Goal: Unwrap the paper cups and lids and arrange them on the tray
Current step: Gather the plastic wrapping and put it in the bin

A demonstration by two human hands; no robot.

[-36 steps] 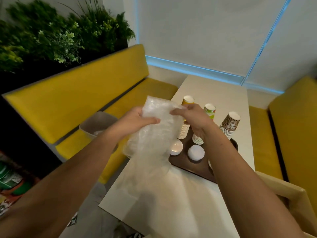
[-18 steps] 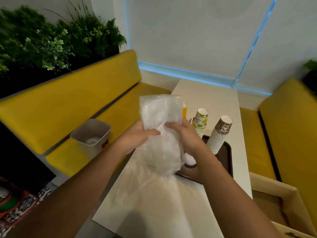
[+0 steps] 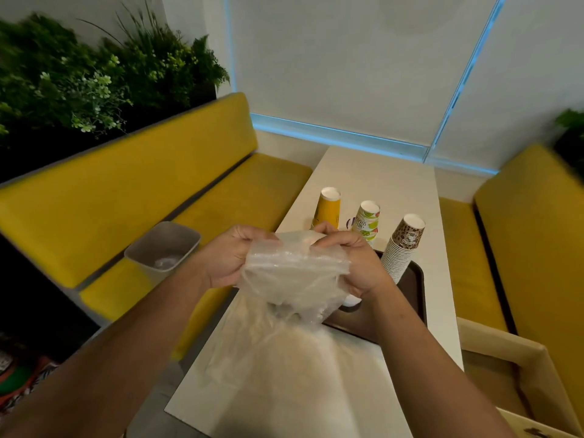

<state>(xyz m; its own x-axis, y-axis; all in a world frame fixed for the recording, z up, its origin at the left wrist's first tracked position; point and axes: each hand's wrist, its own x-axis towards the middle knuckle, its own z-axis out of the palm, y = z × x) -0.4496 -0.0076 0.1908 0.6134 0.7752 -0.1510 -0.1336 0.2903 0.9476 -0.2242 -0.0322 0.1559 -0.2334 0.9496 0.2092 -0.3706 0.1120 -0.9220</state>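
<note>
white table (image 3: 373,172) with brown tray (image 3: 411,281)

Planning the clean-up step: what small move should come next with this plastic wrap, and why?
Probably carry the plastic wrap left to the bin: it looks empty in the left hand and right hand, and three cup stacks already stand unwrapped.

Tray (image 3: 414,279): near part hidden behind plastic wrap (image 3: 294,273) and right forearm (image 3: 410,343) | yellow cup stack (image 3: 328,207): base hidden by right hand (image 3: 357,267) | white lid (image 3: 350,301): only an edge shows | bin (image 3: 170,240): contents blurred | box (image 3: 505,352): cut off at lower right edge
</note>
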